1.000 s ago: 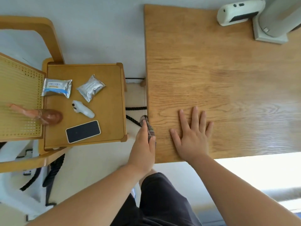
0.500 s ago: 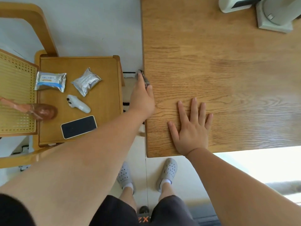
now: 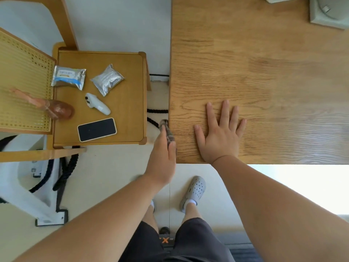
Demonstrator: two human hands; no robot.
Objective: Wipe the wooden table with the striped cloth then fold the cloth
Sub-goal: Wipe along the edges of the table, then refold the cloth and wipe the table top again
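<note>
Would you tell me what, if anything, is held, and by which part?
The left hand pinches the bunched striped cloth between thumb and fingers, one end protruding; the right hand holds nothing.

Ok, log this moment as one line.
phase: wiping | left hand: holds striped cloth against wooden table side edge | right hand: flat on top

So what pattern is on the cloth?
Dark and light stripes on the cloth, best in the head view.
</note>
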